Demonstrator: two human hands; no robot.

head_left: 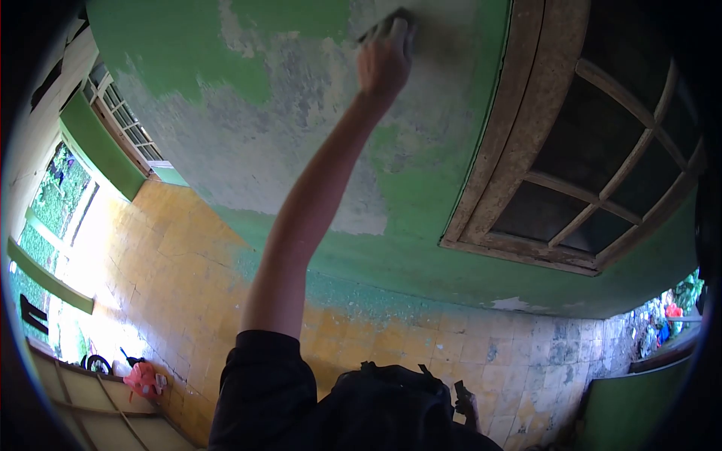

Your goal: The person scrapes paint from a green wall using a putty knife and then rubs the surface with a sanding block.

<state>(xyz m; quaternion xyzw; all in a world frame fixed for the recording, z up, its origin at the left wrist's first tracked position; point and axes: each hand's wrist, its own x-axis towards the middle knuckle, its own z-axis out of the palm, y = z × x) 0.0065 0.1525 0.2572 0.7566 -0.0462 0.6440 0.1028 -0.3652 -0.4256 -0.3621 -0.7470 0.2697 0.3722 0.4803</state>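
Note:
My left hand [385,60] is raised at the top of the view, its fingers closed on a dark flat tool [368,34] pressed to the wall. Around it the wall [301,83] shows patchy green paint and bare grey-white areas. A dark smudged zone lies just right of the hand. Low in the view, beside my dark clothing, my right hand [470,410] is small and shadowed. Its fingers are closed around a dark object [460,391] whose kind I cannot make out.
A wooden window frame [489,173] with panes stands right of my raised arm. Below the wall runs a worn yellow tiled floor [203,263]. A pink-red bag [144,381] sits at the lower left, near a wheel [98,364]. A green surface [632,410] is at the lower right.

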